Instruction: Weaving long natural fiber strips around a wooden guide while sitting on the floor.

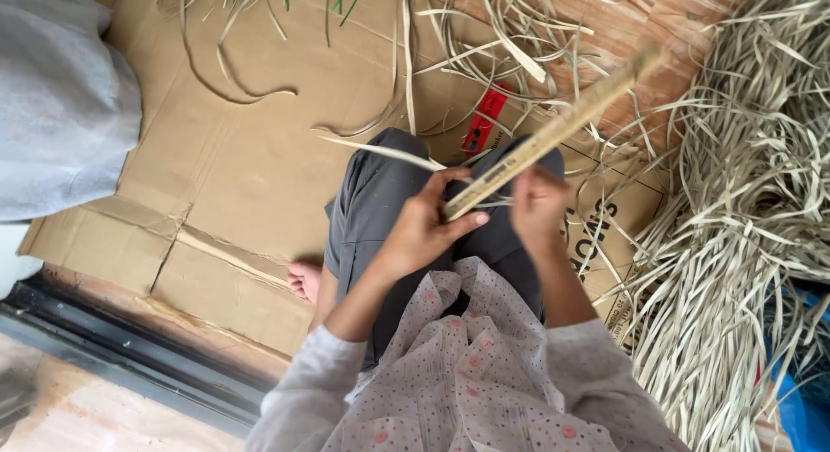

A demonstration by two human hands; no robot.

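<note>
Left hand (421, 231): frame centre, fingers closed on the lower end of a flat wooden stick (553, 134), which slants toward the upper right. Right hand (538, 205): just beside it, closed around the same stick, with thin pale strips (380, 149) crossing beneath. Underneath: flattened cardboard (225, 158) on the floor. Right edge: heaped dried leaf strips (743, 227).

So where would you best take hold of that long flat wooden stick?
At its near end, as both hands do now: the wooden stick slants up and away, so the left hand and right hand close around the lower end from either side.
</note>
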